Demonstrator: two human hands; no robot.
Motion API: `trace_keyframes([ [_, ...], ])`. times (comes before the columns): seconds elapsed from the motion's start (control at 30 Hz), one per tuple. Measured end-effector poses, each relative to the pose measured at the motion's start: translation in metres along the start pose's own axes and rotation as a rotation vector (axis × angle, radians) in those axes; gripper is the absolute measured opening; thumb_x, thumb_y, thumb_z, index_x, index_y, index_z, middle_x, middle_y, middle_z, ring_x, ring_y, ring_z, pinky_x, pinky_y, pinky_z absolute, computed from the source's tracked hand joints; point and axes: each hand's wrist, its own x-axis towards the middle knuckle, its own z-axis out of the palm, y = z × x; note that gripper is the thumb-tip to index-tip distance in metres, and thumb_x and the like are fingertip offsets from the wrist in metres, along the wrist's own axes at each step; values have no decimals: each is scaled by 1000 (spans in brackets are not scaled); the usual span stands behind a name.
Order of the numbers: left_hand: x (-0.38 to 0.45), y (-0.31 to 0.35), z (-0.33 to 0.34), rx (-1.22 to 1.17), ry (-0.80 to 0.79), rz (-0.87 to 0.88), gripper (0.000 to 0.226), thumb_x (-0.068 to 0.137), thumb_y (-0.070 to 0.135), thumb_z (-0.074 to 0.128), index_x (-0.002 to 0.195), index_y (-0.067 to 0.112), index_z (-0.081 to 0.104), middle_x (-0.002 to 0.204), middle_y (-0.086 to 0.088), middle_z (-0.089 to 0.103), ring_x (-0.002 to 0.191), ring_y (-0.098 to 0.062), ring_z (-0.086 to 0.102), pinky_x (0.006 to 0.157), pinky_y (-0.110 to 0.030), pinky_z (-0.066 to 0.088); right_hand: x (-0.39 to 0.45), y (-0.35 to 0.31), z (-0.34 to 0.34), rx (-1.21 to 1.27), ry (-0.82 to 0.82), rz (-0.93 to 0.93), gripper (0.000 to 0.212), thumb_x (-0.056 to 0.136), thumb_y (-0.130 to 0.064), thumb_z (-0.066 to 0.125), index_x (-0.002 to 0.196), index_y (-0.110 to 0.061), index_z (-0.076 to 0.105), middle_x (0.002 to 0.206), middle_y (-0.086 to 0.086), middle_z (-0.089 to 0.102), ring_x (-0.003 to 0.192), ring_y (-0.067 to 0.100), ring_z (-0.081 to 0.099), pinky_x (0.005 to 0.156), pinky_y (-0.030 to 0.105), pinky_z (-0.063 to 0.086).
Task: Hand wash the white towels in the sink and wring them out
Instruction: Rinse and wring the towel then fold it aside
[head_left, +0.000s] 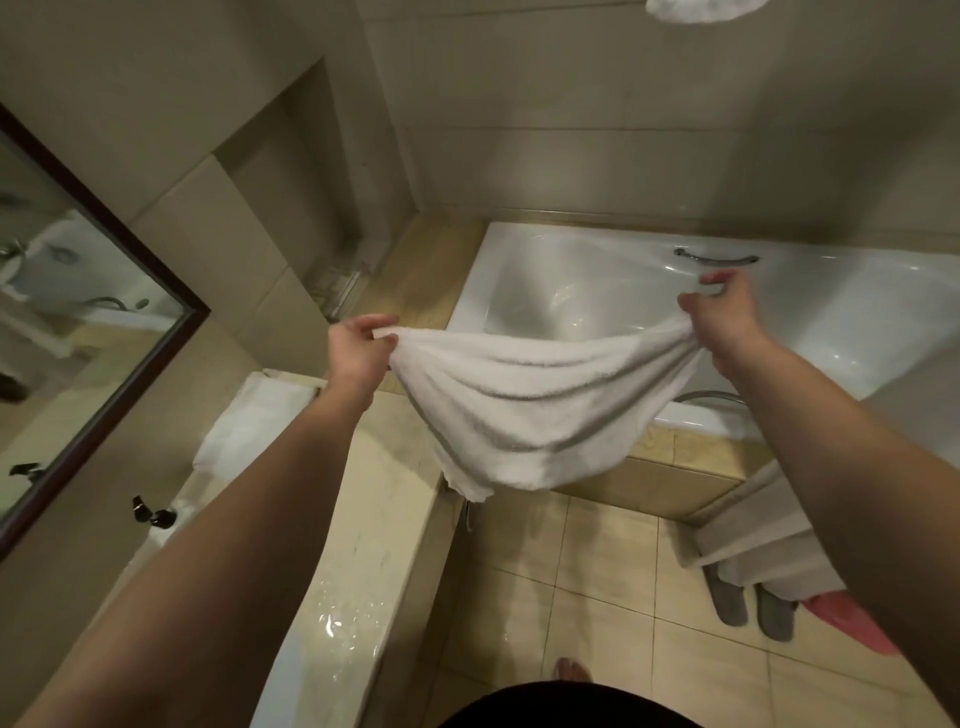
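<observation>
A white towel hangs spread in the air between my two hands, sagging in the middle. My left hand pinches its left upper corner. My right hand grips its right upper corner, fingers curled round the cloth. The towel hangs in front of the near rim of a white bathtub and above the tiled floor. Another white towel shows at the top edge of the view, hanging high on the wall. The sink is not in view.
A wet marble counter runs along my left, with folded white cloth at its far end and a small dark bottle. A mirror hangs on the left wall. Grey slippers and pale hanging cloth are at right.
</observation>
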Motion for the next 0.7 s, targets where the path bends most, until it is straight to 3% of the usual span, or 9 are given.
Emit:
trace_keyframes([
  [0.03,-1,1,-2,-6,-10,13,29,88,-7,65,112,8,74,108,-8,69,102,-22,66,96,-40,56,-1,-2,-1,-65,-11,-31,16,94,-8,54,101,-21,55,77,2,51,55,12,43,50,27,33],
  [0.13,2,3,-11,-14,14,18,33,82,-11,65,106,10,76,104,-9,70,99,-21,66,99,-35,54,2,-3,-7,-242,-83,-101,37,95,-1,40,81,-22,68,84,12,63,53,15,46,48,26,31],
  [0.2,6,4,-18,-37,25,-6,32,77,-8,66,94,16,77,104,-12,73,97,-22,67,97,-35,55,2,-3,-12,-315,-132,-122,39,94,1,40,90,-16,74,104,15,70,78,31,61,60,30,41],
  [0.27,9,4,-23,-36,-19,-7,28,76,-6,71,93,16,77,106,-14,74,99,-23,69,97,-34,55,1,-3,-16,-352,-189,-141,34,93,2,46,103,-14,74,116,14,69,101,40,63,78,36,50],
  [0.4,9,7,-36,154,-161,64,34,72,9,88,104,16,77,110,-8,71,107,-18,65,101,-27,47,0,-2,-22,-388,-345,-197,36,90,0,59,121,-15,69,122,9,65,97,28,62,83,29,44],
  [0.53,14,13,-51,314,-219,144,41,71,14,90,109,16,76,104,-4,69,101,-15,63,85,-17,45,-2,-3,-24,-406,-436,-232,36,85,-2,62,114,-21,71,128,9,61,115,20,56,95,27,40],
  [0.63,19,17,-57,382,-169,231,33,78,13,85,109,11,75,98,-7,69,94,-16,63,70,-8,43,-1,-5,-22,-533,-471,-298,32,84,-2,66,110,-19,74,119,13,59,107,25,57,90,29,42],
  [0.7,22,22,-57,460,-120,265,25,84,15,81,107,7,74,91,-10,66,79,-18,59,60,-13,42,0,-6,-19,-626,-416,-370,23,87,-7,69,108,-13,75,110,17,58,99,30,59,83,31,43],
])
